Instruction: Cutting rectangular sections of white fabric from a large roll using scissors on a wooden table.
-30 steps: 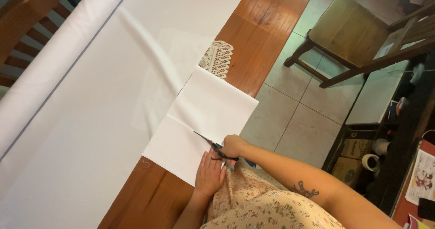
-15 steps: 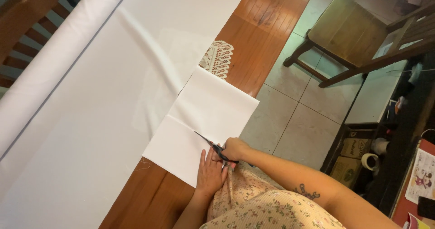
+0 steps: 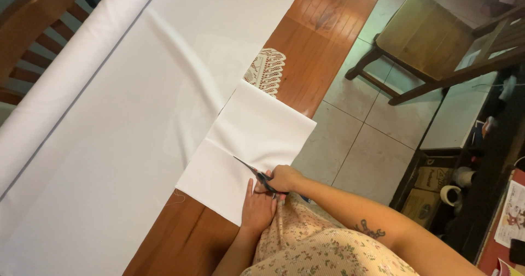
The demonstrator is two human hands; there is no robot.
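A wide white fabric covers most of the wooden table. A folded flap of it hangs over the table's near edge. My right hand grips dark scissors, whose blades point into the flap along a cut line. My left hand lies flat on the fabric just below the scissors, pressing it down. A patterned lace doily peeks out from under the fabric.
A roll of white fabric lies along the far side of the table. A wooden chair stands on the tiled floor at the right. Boxes and mugs sit on the floor near a dark cabinet.
The scissors and my right hand have shifted slightly along the cut line into the fabric. My left hand stays pressed beside them.
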